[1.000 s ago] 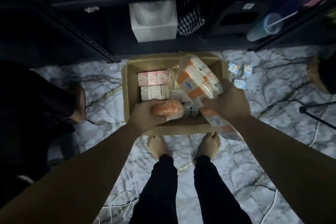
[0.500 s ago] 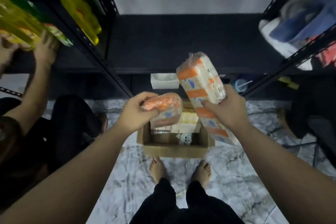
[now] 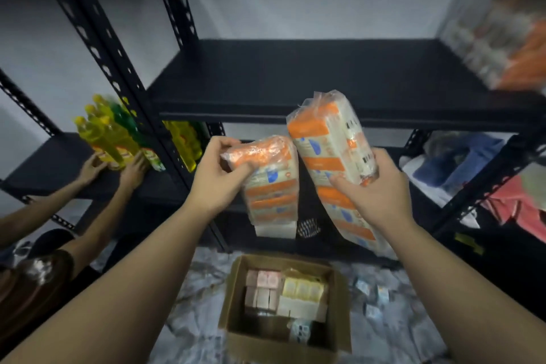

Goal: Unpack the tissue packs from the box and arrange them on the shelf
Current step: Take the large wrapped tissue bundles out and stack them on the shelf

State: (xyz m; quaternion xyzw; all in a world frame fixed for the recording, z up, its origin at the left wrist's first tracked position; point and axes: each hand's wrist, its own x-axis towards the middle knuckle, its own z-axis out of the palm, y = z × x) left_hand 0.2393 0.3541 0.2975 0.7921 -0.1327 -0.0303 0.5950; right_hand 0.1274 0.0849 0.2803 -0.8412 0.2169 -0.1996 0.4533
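Observation:
My left hand (image 3: 219,175) grips the top of an orange-and-white tissue pack (image 3: 271,183) wrapped in clear plastic. My right hand (image 3: 373,186) holds a longer tissue pack (image 3: 328,145) of the same kind, tilted with its top toward the black shelf (image 3: 295,80). Both packs hang in the air just below and in front of that bare shelf board. The open cardboard box (image 3: 236,319) sits on the floor below, with pink, yellow and white packs (image 3: 283,289) still inside.
Another person's hands (image 3: 118,165) touch yellow and green bottles (image 3: 112,133) on the left shelf unit. Blurred orange packs (image 3: 508,47) sit at the upper right, folded clothes (image 3: 461,168) on the right shelf. Small packs (image 3: 375,298) lie on the marble-patterned floor.
Both hands have lifted their tissue packs from above the box up toward the black shelf. The view has tilted upward, so the box now lies low in the frame.

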